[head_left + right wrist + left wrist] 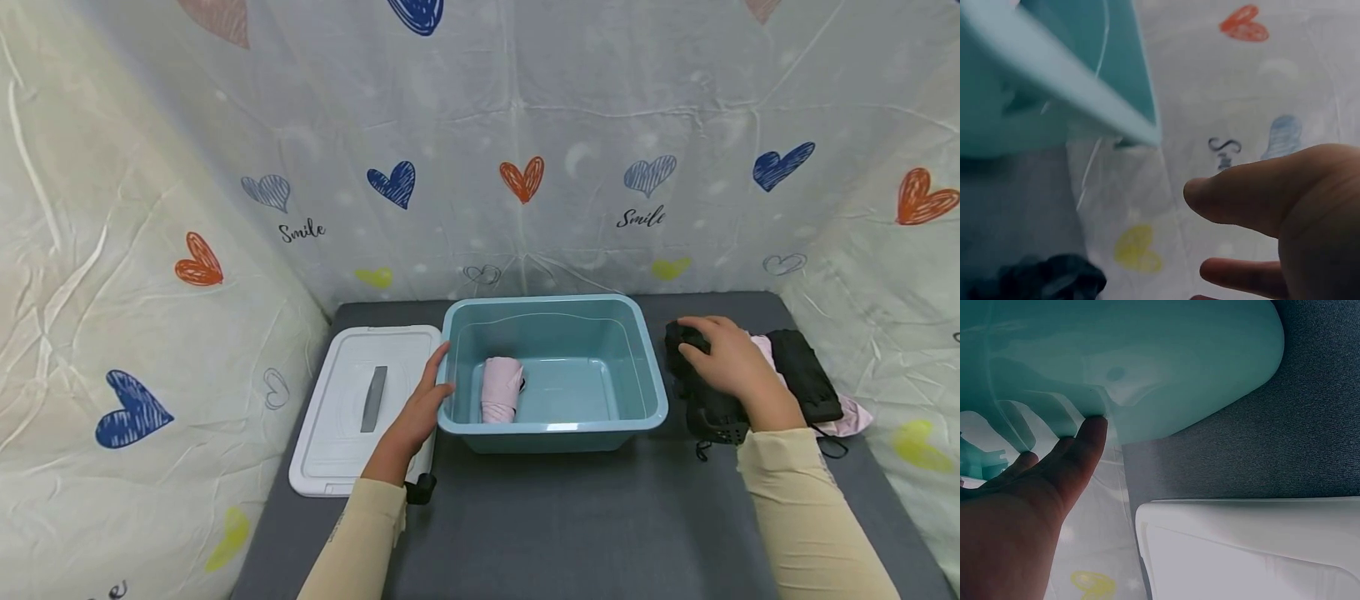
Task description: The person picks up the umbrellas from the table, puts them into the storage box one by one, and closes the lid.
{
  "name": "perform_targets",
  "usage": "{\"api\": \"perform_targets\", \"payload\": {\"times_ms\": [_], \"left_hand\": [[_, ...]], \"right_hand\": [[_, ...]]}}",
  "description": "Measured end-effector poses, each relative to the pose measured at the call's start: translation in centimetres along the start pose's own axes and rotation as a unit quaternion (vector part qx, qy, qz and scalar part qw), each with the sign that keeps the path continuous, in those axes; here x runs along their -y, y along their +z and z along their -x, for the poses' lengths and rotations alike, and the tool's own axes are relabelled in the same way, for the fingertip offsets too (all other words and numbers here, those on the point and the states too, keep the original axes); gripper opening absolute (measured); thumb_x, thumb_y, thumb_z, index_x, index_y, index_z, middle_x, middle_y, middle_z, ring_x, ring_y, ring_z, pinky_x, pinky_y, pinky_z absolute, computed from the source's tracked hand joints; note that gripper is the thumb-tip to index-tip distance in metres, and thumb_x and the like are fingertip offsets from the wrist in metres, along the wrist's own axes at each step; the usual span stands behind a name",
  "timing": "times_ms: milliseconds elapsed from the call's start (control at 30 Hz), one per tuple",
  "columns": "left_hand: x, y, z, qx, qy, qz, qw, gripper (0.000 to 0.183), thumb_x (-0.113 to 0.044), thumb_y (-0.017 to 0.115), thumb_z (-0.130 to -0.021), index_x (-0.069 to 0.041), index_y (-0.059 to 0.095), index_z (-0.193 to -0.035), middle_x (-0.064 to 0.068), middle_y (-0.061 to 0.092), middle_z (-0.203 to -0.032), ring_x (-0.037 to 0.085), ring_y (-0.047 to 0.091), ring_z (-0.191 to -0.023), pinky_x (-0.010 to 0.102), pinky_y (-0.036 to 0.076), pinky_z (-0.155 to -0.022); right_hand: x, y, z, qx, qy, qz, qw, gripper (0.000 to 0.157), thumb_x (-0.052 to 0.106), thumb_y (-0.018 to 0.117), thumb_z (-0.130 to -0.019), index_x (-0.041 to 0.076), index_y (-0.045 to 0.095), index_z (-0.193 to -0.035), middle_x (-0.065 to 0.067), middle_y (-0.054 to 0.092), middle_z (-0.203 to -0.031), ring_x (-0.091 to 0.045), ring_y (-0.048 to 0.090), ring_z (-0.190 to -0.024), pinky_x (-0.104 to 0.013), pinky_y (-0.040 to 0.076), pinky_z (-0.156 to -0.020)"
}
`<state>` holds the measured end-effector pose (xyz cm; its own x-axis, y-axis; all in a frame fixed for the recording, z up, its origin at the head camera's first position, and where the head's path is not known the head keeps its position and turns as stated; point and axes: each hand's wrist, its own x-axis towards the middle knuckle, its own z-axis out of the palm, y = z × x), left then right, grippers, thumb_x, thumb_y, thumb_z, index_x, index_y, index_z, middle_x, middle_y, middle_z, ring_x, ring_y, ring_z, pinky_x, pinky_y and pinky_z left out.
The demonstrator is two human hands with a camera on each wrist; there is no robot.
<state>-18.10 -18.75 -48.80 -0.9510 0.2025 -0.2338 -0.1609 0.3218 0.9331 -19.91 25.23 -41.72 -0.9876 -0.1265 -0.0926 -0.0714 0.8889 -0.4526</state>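
Fabric (247, 333) printed with hearts rises at your far left and runs on behind everything and down your right side. Next comes a white lid (330, 417), lying flat on the dark grey surface (555, 525) with its grey handle (374, 400) facing up. Your left hand (415, 412) reaches over the lid's right part to the tub; its fingers are extended and touch the left wall, while the thumb lies at the rim, so it steadies rather than clenches. The light blue tub (552, 427) stands upright in the middle, just beside the lid. Inside, in its left half, a pink roll (500, 390) rests on the bottom, with a bit of black showing at its right side. To the right of the tub, your right hand (723, 358) is over a black bundle (708, 408), thumb and fingers spread apart and grasping nothing; you cannot tell whether it touches the fabric below. Farther right lies a second black bundle (804, 375), with pink cloth (853, 417) showing beside and beneath it, and a thin black cord (842, 451) loops near its lower end.
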Motion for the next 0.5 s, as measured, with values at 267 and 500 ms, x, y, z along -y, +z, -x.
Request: {"api": "perform_targets", "payload": {"times_ms": [267, 500], "left_hand": [[1.1, 0.1, -0.4, -0.012, 0.013, 0.0, 0.9998, 0.063, -0.02, 0.037, -0.101, -0.05, 0.01, -0.15, -0.001, 0.0, -0.164, 0.032, 0.012, -0.148, 0.063, 0.023, -0.11], [-0.2, 0.0, 0.2, 0.0, -0.002, -0.001, 1.0, 0.064, -0.017, 0.035, -0.101, -0.041, 0.007, -0.154, 0.003, -0.002, -0.164, 0.034, 0.01, -0.149, 0.064, 0.022, -0.11]], "right_hand": [[-2.6, 0.6, 0.2, 0.003, 0.038, 0.018, 0.999, 0.055, 0.025, 0.05, -0.098, 0.004, 0.037, -0.147, -0.038, 0.024, -0.146, -0.058, 0.033, -0.126, -0.07, 0.031, -0.097], [-4.6, 1.0, 0.3, -0.004, 0.038, 0.034, 0.999, 0.054, 0.022, 0.052, -0.097, 0.001, 0.039, -0.145, -0.04, 0.024, -0.145, -0.061, 0.028, -0.127, -0.072, 0.027, -0.098]]}}
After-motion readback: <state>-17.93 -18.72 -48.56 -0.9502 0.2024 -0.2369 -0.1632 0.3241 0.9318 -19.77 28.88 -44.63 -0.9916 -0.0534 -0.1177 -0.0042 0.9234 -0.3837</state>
